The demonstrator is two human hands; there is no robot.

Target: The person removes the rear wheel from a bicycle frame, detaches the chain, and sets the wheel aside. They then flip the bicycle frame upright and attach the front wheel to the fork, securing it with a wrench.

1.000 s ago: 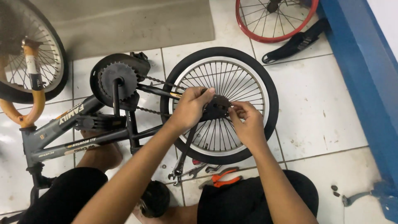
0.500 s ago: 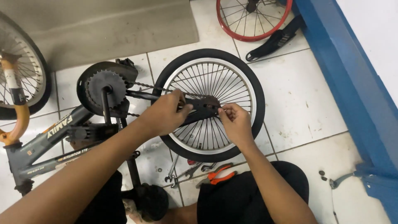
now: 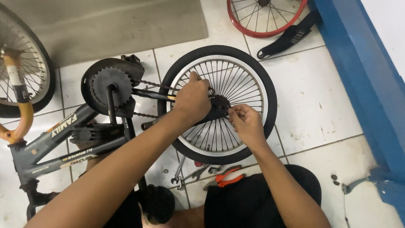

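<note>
Rear wheel (image 3: 257,90) of small grey bike lies flat on the tiled floor (image 3: 320,101), hub (image 3: 218,108) at centre. Left hand (image 3: 193,100) clamps over hub and chainstay, fingers closed. Right hand (image 3: 246,123) pinches something small at the axle; can't tell what. Risks: part slips and rolls off among wrenches (image 3: 187,173); fingers catch in spokes or chain (image 3: 145,114).

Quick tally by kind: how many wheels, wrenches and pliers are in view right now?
Wheels: 3 – black-tyred wheel under both hands, red-rimmed wheel at top, wheel at left edge
Wrenches: 2
Pliers: 1, orange-handled
Total: 6
</note>
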